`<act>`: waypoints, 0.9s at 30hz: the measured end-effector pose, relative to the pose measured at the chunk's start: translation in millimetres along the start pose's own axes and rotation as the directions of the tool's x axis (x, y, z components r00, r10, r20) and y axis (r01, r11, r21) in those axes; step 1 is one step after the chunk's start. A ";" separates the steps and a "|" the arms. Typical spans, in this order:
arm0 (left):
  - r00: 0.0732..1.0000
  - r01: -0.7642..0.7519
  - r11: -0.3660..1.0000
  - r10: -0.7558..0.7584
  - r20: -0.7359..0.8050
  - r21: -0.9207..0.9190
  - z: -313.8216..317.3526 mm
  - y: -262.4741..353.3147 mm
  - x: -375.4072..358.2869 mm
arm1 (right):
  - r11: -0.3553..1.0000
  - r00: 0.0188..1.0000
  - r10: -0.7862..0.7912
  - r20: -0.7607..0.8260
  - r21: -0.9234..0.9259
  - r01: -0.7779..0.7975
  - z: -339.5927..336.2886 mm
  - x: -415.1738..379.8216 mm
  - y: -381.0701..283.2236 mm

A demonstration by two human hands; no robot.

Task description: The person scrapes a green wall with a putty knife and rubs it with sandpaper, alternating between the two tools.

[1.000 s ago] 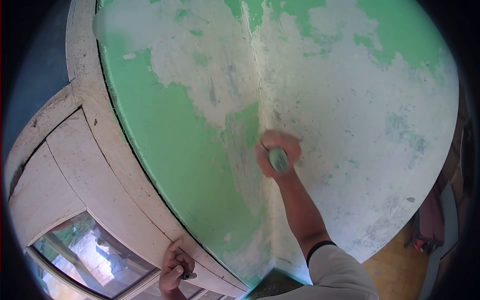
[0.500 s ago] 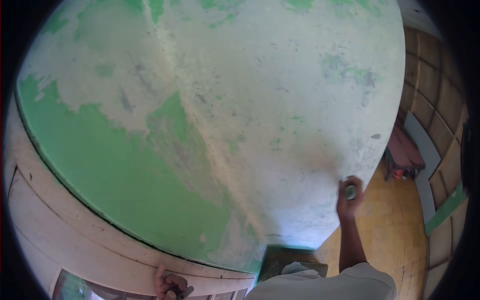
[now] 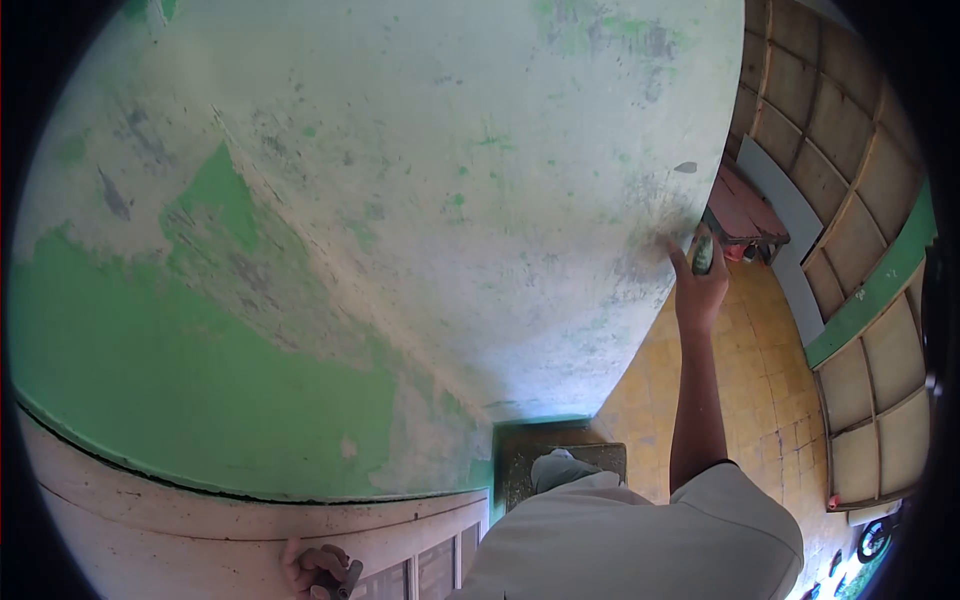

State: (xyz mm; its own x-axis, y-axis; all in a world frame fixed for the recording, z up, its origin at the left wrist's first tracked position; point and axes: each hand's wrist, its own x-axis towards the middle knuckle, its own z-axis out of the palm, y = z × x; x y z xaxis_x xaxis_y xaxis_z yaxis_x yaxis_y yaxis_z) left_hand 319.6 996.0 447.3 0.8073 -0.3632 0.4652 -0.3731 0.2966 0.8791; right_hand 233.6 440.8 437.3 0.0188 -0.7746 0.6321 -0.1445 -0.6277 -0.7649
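Observation:
My right hand (image 3: 702, 288) reaches up along the right edge of the wall (image 3: 520, 250), fingers wrapped round a small rounded green-and-whitish object (image 3: 703, 255). Its exact kind does not show. That hand is beside a dark smudged patch of the pale, patchy surface. Low on the left, my left hand (image 3: 312, 568) is curled round a short dark grey rod-like piece (image 3: 350, 578) in front of the whitish door frame (image 3: 200, 520). Most of that piece is hidden by the fingers and the picture's lower edge.
Green paint (image 3: 200, 390) remains on the wall's lower left. Below me is a dark speckled platform (image 3: 610, 460) above a yellow tiled floor (image 3: 770, 370). At the right stand a reddish bench (image 3: 745, 205), a grey board (image 3: 775, 185) and a panelled wall (image 3: 870, 150).
The view has swung to the right, so the wall has shifted left and up in it. My right hand now shows higher, at the wall's edge, still holding the rounded object.

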 end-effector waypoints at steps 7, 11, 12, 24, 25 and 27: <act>0.999 0.025 0.993 -0.023 -0.023 0.116 6.4 5.0 -1.0 | 0.999 0.998 0.053 0.022 -0.004 -0.053 20.2 -1.1 32.0; 1.000 0.005 0.992 -0.004 -0.008 0.128 8.1 3.8 -0.3 | 0.998 0.998 0.054 0.022 0.021 -0.054 20.3 -1.3 36.1; 1.000 -0.004 0.993 0.005 -0.008 0.119 4.4 1.6 -1.8 | 0.999 0.998 0.050 0.027 0.012 -0.051 20.1 -0.6 36.6; 0.986 0.157 0.987 -0.155 -0.059 0.038 33.2 -37.1 16.7 | 0.998 1.000 -0.002 0.019 -0.065 0.003 17.1 2.2 35.2; 0.969 0.243 0.970 -0.242 -0.049 0.012 40.2 -45.0 19.8 | 0.998 1.000 0.002 0.007 -0.068 -0.001 16.5 2.0 33.1; 0.949 0.315 0.949 -0.315 -0.002 -0.018 52.0 -67.5 26.2 | 0.998 0.997 0.059 0.052 -0.035 -0.057 14.1 2.0 27.0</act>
State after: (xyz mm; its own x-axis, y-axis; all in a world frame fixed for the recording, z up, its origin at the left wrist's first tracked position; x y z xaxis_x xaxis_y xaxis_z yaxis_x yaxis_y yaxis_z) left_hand 342.2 920.5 405.6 0.8847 -0.4363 0.1643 -0.0916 0.1829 0.9789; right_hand 243.7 421.2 416.1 0.0622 -0.8130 0.5789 -0.1803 -0.5796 -0.7947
